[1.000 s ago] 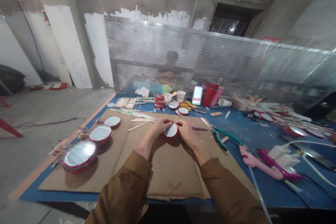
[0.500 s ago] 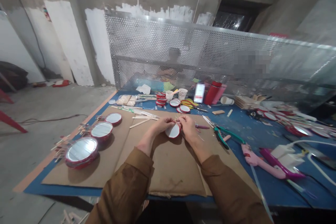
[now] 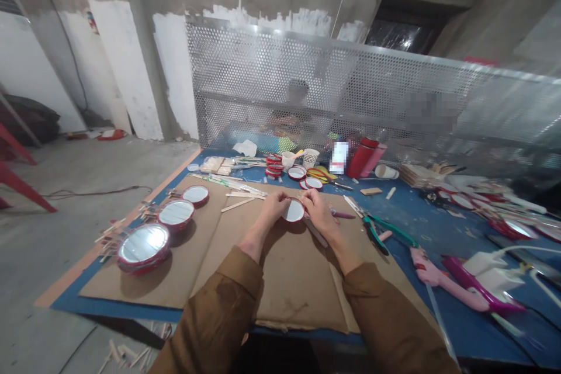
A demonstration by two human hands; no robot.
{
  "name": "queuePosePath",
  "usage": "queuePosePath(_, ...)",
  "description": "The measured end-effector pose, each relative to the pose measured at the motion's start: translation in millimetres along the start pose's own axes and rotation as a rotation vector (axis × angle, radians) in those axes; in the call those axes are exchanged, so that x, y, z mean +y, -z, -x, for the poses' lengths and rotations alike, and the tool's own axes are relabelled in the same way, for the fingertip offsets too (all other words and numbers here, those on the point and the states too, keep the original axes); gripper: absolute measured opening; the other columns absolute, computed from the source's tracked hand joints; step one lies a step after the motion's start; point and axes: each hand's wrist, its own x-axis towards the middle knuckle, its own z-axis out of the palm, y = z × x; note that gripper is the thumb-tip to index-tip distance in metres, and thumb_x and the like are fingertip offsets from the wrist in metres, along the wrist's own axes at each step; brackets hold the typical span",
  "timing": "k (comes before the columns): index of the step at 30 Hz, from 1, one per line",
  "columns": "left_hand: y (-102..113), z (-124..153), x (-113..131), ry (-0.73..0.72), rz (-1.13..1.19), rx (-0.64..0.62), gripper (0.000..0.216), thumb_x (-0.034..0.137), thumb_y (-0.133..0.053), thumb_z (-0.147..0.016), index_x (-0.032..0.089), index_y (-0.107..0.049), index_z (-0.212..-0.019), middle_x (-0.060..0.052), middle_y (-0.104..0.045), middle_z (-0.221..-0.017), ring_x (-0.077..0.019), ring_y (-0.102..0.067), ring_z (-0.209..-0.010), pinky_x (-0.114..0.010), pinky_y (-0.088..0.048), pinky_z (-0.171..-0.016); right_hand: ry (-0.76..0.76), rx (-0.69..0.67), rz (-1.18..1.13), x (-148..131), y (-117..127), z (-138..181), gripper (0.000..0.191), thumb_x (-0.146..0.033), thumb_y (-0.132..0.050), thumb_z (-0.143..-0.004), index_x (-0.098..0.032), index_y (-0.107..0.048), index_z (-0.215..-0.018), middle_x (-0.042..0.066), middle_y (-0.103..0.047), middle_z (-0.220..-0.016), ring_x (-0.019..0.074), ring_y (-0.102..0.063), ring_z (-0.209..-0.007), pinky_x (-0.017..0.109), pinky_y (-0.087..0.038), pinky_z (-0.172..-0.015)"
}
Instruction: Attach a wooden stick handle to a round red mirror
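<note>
A small round disc (image 3: 293, 210) with a red rim and a pale, shiny face is held just above the cardboard sheet (image 3: 298, 280). My left hand (image 3: 277, 208) pinches its left edge between thumb and fingers. At its upper right edge, my right hand (image 3: 316, 208) has its fingers closed, partly hiding the rim. A thin brown strip (image 3: 316, 234) lies beneath my right wrist. Three larger red-rimmed pieces, among them a big round one (image 3: 144, 243), stand in a row on the left with wooden sticks at their outer side.
On the right lie green-handled pliers (image 3: 376, 238), a pink glue gun (image 3: 432, 277), a purple glue gun (image 3: 477, 289) and white plugs (image 3: 484, 266). Wooden sticks (image 3: 237, 204), paper cups (image 3: 310, 157), a red bottle (image 3: 362, 158) and more discs (image 3: 297, 172) line the back, before a perforated metal panel (image 3: 263, 70).
The view has shifted slightly, moving the scene to the right. Held in both hands, the disc has risen a little and turned its face; the brown strip now shows beside my right wrist.
</note>
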Motion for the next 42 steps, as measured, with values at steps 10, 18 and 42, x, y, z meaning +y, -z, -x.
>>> queuePosePath(10, 0.6, 1.5, 6.9, 0.065, -0.163, 0.164, 0.014, 0.01, -0.057, -0.083, 0.015, -0.07, -0.082, -0.009, -0.072, -0.088, -0.0203, -0.063, -0.084, -0.031, -0.048, -0.081, 0.078, -0.081, 0.291, -3.5, -0.8, 14.1, 0.01, -0.029, -0.048, -0.08, -0.024, -0.049, -0.072, 0.001, -0.058, -0.072, 0.0189, -0.052, -0.073, 0.03, -0.038, -0.069)
queuePosePath(18, 6.4, 2.4, 14.7, 0.083, -0.063, 0.221, 0.013, 0.008, -0.057, -0.083, 0.016, -0.067, -0.079, -0.007, -0.07, -0.087, -0.0193, -0.063, -0.086, -0.031, -0.048, -0.084, -0.091, -0.147, 0.16, -23.4, -14.8, 34.9, 0.014, -0.024, -0.05, -0.078, -0.024, -0.052, -0.064, -0.005, -0.052, -0.044, 0.0136, -0.051, -0.041, 0.025, -0.039, -0.046)
queuePosePath(42, 19.5, -7.4, 17.6, -0.023, 0.1, 0.307, 0.009, 0.011, -0.056, -0.083, 0.018, -0.06, -0.08, -0.003, -0.065, -0.082, -0.0159, -0.06, -0.08, -0.027, -0.046, -0.079, -0.453, 0.033, -0.538, -27.8, -24.7, 40.5, 0.024, -0.027, -0.075, -0.066, -0.02, -0.054, -0.074, 0.003, -0.071, -0.07, 0.0153, -0.07, -0.056, 0.022, -0.056, -0.047)
